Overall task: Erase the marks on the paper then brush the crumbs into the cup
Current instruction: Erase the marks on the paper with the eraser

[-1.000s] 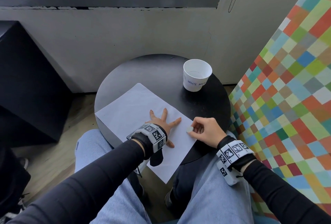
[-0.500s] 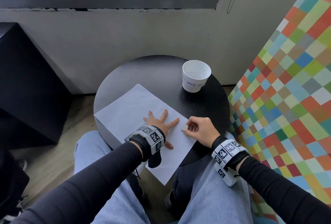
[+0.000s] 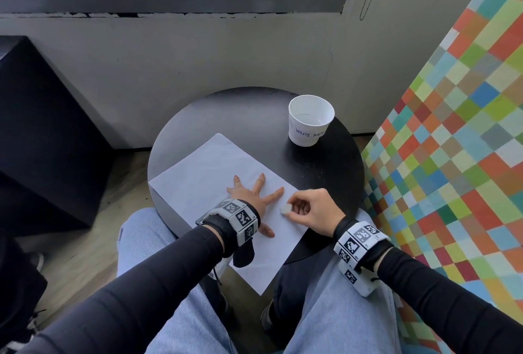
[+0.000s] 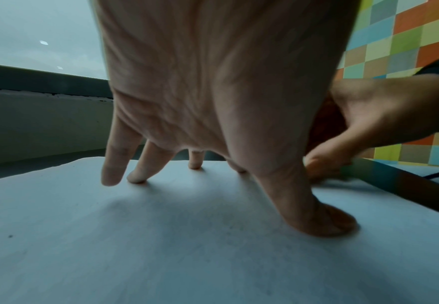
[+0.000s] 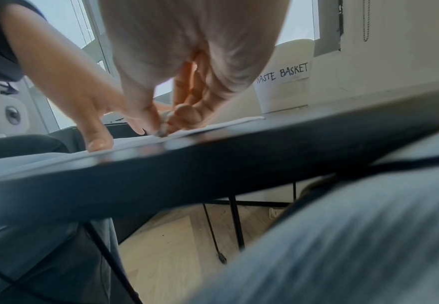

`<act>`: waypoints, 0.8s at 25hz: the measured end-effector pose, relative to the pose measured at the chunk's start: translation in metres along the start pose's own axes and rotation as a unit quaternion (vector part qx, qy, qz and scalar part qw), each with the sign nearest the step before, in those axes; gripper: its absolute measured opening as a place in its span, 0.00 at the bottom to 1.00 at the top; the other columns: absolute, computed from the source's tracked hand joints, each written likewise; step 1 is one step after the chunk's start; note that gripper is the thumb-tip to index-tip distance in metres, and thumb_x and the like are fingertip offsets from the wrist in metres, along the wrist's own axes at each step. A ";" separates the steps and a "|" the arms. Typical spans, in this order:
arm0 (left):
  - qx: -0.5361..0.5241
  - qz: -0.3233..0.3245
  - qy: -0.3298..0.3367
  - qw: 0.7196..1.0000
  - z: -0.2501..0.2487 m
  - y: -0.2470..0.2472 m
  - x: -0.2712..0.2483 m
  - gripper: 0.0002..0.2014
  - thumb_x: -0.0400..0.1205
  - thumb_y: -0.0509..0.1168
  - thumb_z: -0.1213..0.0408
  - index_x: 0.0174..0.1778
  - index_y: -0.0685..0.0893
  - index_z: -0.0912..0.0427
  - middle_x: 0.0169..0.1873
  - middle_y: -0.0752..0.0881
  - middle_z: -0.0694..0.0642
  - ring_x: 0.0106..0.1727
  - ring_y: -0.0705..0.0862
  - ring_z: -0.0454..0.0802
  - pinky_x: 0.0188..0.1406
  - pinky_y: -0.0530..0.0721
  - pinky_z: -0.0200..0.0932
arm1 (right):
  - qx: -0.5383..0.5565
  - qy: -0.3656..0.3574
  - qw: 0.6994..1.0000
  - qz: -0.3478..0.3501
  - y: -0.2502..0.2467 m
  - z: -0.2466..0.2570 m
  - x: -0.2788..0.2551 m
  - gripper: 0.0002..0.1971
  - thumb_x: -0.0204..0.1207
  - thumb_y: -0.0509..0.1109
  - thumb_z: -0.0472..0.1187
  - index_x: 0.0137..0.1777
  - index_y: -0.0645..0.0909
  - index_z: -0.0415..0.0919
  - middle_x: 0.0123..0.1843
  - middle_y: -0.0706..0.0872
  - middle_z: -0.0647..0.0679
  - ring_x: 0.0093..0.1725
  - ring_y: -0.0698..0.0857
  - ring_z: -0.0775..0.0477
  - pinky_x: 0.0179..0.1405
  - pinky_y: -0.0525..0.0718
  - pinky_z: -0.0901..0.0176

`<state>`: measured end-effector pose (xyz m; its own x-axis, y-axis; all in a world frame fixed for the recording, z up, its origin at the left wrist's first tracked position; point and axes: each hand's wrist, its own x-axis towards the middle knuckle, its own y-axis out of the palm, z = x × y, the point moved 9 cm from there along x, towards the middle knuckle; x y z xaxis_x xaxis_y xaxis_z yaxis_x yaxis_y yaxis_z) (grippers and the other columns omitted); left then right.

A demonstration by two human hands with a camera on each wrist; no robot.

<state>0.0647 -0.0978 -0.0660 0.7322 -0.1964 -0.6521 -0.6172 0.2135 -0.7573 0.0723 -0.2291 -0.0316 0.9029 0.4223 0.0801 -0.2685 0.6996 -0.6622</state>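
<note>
On a round bench [image 3: 198,127], the left hand [image 3: 249,195] lies flat with fingers spread on the paper [image 3: 203,172], the right hand [image 3: 311,209] pinches an eraser [image 3: 285,209] beside it, and the cup [image 3: 310,121] stands beyond at the far right edge.

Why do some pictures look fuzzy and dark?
Head view: sharp, lit by the window, edges bent by the wide lens. Left wrist view: the left hand casts a soft shadow on the paper; the right hand is blurred. Right wrist view: the table edge and jeans are blurred.
</note>
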 end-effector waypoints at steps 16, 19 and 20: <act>0.003 -0.008 -0.007 1.000 0.000 0.001 0.002 0.55 0.71 0.69 0.29 0.80 0.32 0.27 0.85 0.31 0.50 0.80 0.38 0.85 0.75 0.68 0.72 | -0.042 -0.008 0.998 -0.047 -0.004 0.001 0.003 0.08 0.67 0.81 0.39 0.40 0.85 0.37 0.28 0.81 0.54 0.27 0.79 0.58 0.35 0.79 0.66; 0.004 -0.006 -0.006 1.000 0.000 0.001 0.001 0.55 0.71 0.69 0.29 0.81 0.32 0.27 0.85 0.31 0.50 0.80 0.38 0.85 0.74 0.68 0.72 | -0.023 -0.042 0.999 0.022 0.013 0.011 0.000 0.08 0.67 0.81 0.39 0.41 0.86 0.38 0.28 0.82 0.55 0.27 0.80 0.58 0.34 0.79 0.71; 0.005 -0.007 -0.005 1.000 -0.001 0.001 0.001 0.55 0.72 0.69 0.29 0.81 0.32 0.27 0.85 0.31 0.50 0.80 0.38 0.85 0.75 0.68 0.72 | -0.021 -0.044 0.999 0.024 0.013 0.011 0.000 0.09 0.66 0.82 0.40 0.41 0.86 0.37 0.28 0.83 0.54 0.27 0.81 0.58 0.34 0.80 0.70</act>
<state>0.0647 -0.0985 -0.0679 0.7436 -0.1902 -0.6410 -0.6040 0.2199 -0.7660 0.0652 -0.2136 -0.0319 0.8558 0.5053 0.1110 -0.2949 0.6528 -0.6978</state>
